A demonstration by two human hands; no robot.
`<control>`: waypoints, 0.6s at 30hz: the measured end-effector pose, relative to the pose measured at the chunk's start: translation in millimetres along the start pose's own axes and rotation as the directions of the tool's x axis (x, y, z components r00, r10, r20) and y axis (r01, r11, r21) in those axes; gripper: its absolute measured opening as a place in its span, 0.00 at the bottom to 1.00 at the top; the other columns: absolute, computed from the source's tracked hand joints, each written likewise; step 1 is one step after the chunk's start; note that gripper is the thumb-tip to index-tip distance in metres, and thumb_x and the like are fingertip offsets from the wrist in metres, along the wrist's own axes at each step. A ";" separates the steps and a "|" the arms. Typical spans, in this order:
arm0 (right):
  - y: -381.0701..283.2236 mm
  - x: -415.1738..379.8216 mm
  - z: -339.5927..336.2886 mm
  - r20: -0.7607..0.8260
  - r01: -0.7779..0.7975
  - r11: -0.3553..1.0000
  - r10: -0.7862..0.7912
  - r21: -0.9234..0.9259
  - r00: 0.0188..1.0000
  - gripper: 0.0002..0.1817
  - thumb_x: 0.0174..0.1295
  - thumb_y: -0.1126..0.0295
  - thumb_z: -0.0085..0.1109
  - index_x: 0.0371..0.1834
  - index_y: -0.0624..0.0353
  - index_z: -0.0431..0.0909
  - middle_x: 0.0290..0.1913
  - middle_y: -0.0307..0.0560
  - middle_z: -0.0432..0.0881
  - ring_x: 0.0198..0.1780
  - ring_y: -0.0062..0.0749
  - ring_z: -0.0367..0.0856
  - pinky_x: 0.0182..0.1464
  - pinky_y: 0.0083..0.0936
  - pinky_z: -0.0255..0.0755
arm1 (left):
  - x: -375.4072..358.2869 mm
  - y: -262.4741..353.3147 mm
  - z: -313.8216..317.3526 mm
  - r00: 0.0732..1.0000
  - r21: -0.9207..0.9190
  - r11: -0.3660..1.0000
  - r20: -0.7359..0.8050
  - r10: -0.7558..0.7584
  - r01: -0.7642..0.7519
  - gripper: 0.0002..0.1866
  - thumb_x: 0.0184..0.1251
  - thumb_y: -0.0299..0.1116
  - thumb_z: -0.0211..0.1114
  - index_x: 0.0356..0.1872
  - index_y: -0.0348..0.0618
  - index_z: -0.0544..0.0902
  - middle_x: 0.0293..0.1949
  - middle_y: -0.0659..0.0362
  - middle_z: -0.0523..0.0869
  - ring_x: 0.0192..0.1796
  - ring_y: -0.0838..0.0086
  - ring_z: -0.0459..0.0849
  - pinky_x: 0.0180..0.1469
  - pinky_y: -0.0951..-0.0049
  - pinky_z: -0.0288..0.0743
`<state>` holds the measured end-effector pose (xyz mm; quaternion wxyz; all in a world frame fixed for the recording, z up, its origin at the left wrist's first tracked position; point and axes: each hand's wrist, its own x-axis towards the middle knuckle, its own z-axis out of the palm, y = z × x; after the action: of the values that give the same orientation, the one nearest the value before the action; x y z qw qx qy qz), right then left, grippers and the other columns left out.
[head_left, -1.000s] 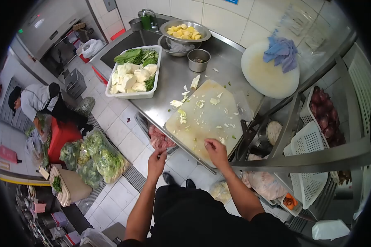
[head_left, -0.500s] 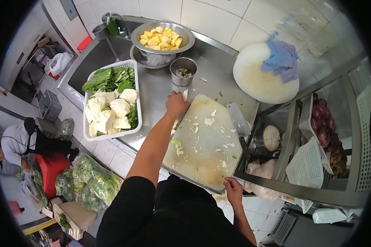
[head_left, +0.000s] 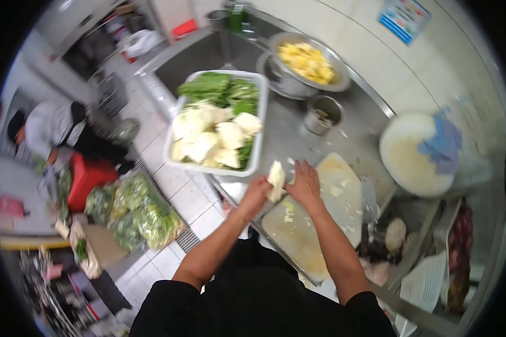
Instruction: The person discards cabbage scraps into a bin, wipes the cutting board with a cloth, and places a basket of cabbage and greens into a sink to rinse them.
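Pinched in my left hand (head_left: 256,195) is a pale cabbage piece (head_left: 276,178), held just off the left edge of the cutting board (head_left: 298,230). My right hand (head_left: 305,184) lies with fingers spread at the board's upper left edge, close to that piece; whether it touches anything beneath is hidden. Small cabbage scraps litter the board. A cleaver (head_left: 369,199) rests along its right side, blurred. Beyond my left hand stands a white basket (head_left: 256,151) holding leafy greens (head_left: 213,87) and pale cabbage chunks (head_left: 203,147).
Behind are a steel bowl of yellow chunks (head_left: 306,63), a small steel pot (head_left: 322,115) and a sink (head_left: 194,67). A round board (head_left: 402,154) with a blue cloth (head_left: 441,146) leans at the wall. Left, a person (head_left: 56,126) bends near bagged greens (head_left: 143,210).
My view has swung right. My right hand has left the board's near corner for its upper left edge. My left hand has drawn back nearer me and now holds the cabbage piece.
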<state>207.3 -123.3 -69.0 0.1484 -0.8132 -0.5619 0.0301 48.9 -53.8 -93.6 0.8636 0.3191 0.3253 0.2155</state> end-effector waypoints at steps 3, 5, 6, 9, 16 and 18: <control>-17.2 -1.9 15.6 0.402 0.089 0.988 -0.033 -0.122 0.915 0.43 0.47 0.52 0.67 0.67 0.54 0.61 0.66 0.67 0.61 0.66 0.59 0.60 0.68 0.41 0.54 | -66.6 -24.5 -40.2 0.992 -0.008 1.000 -0.123 0.021 -0.023 0.19 0.59 0.25 0.54 0.53 0.38 0.76 0.41 0.61 0.83 0.38 0.80 0.80 0.41 0.79 0.73; -13.5 -10.5 37.0 0.314 0.125 0.992 -0.108 -0.033 0.943 0.32 0.48 0.60 0.66 0.59 0.54 0.70 0.62 0.65 0.66 0.61 0.60 0.67 0.62 0.43 0.63 | -125.7 -21.4 -58.0 0.959 0.045 0.998 -0.280 0.045 -0.034 0.16 0.57 0.26 0.54 0.47 0.36 0.78 0.38 0.59 0.82 0.36 0.76 0.80 0.39 0.76 0.74; -13.6 -11.7 43.0 0.285 0.116 0.993 -0.114 0.010 0.952 0.23 0.47 0.67 0.64 0.50 0.55 0.76 0.53 0.62 0.73 0.52 0.60 0.73 0.54 0.44 0.69 | -149.7 -26.6 -73.8 0.941 -0.006 0.999 -0.337 0.037 -0.042 0.16 0.57 0.26 0.53 0.47 0.36 0.77 0.38 0.58 0.82 0.37 0.74 0.80 0.40 0.75 0.75; 16.4 -8.2 73.6 0.050 0.395 0.895 -0.413 0.206 0.910 0.14 0.44 0.74 0.59 0.37 0.57 0.79 0.38 0.54 0.79 0.44 0.52 0.76 0.47 0.43 0.71 | -239.5 -34.1 -96.5 0.879 -0.180 0.961 -0.465 0.105 -0.209 0.17 0.56 0.26 0.53 0.48 0.39 0.75 0.39 0.58 0.80 0.40 0.73 0.80 0.44 0.70 0.75; 42.3 27.9 110.4 0.099 0.059 0.832 -0.135 0.551 0.986 0.12 0.39 0.79 0.61 0.32 0.64 0.77 0.28 0.45 0.79 0.28 0.29 0.74 0.30 0.32 0.70 | -383.7 -111.5 -91.3 0.749 -0.235 0.848 -0.613 0.250 -0.475 0.18 0.62 0.37 0.55 0.53 0.51 0.70 0.46 0.61 0.74 0.46 0.72 0.74 0.45 0.60 0.76; 67.2 53.7 131.7 0.234 -0.002 0.690 -0.243 0.724 0.941 0.14 0.43 0.78 0.61 0.37 0.63 0.78 0.32 0.45 0.80 0.29 0.30 0.77 0.30 0.30 0.70 | -405.9 -127.1 -77.9 0.731 -0.234 0.846 -0.640 0.237 -0.479 0.16 0.64 0.40 0.58 0.51 0.52 0.71 0.42 0.64 0.79 0.43 0.77 0.77 0.39 0.70 0.77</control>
<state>259.4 -68.2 -206.8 0.3633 -0.6368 -0.5747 0.3637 -266.9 -346.6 -54.8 0.7047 0.1184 0.4583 0.5285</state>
